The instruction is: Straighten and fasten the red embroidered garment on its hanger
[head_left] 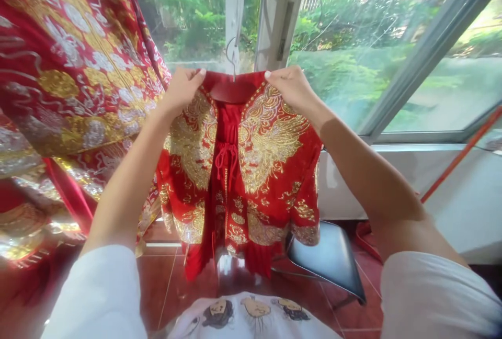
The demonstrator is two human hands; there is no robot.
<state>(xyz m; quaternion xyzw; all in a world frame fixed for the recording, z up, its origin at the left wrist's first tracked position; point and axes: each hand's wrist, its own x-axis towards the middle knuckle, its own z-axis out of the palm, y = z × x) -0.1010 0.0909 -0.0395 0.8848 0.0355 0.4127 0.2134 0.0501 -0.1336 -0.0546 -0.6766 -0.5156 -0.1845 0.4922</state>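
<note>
A red jacket with gold embroidery (pixel 270 150) hangs upright in front of me from a hanger (pixel 234 59), whose hook reaches up toward the window frame. My left hand (pixel 186 85) pinches the jacket at its left collar and shoulder. At the opposite side of the neckline, my right hand (pixel 292 87) grips the collar between thumb and fingers. Both arms are stretched forward. Inside the open jacket front shows a red pleated garment with a tied cord (pixel 226 158). Its lower hem hangs below the jacket.
Red garments with gold and silver embroidery (pixel 78 67) hang along the left. Behind the jacket are windows (pixel 376 51) with greenery outside. A black chair (pixel 329 255) stands on the red tiled floor (pixel 172 286) at lower right. An orange-red pole (pixel 463 153) leans at the right.
</note>
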